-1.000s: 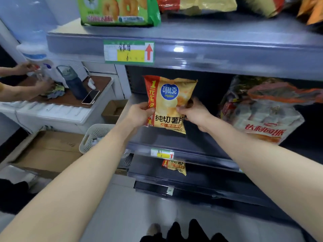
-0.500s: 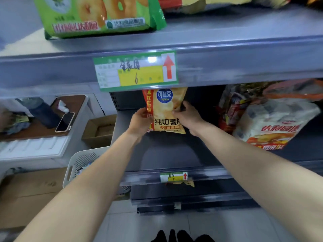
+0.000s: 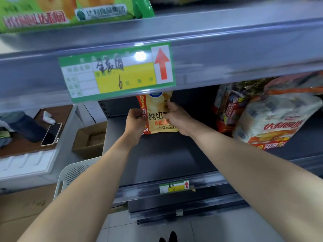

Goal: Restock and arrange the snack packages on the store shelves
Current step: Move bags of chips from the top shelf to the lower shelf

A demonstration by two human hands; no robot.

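A yellow potato chip bag (image 3: pixel 158 111) with a red left stripe stands upright at the back of the grey middle shelf (image 3: pixel 166 161). My left hand (image 3: pixel 135 122) grips its left edge and my right hand (image 3: pixel 176 117) grips its right side. The bag's top is hidden behind the upper shelf's green and yellow price label (image 3: pixel 117 72). Both arms reach deep into the shelf.
Large snack bags (image 3: pixel 272 119) fill the right of the same shelf. A green biscuit pack (image 3: pixel 70 11) lies on the upper shelf. A white basket (image 3: pixel 73 173), a cardboard box (image 3: pixel 90 138) and a counter with a phone (image 3: pixel 51 134) stand at the left.
Both hands have carried the chip bag further back and deeper into the middle shelf. My view has moved closer, so the upper shelf edge now covers the bag's top.
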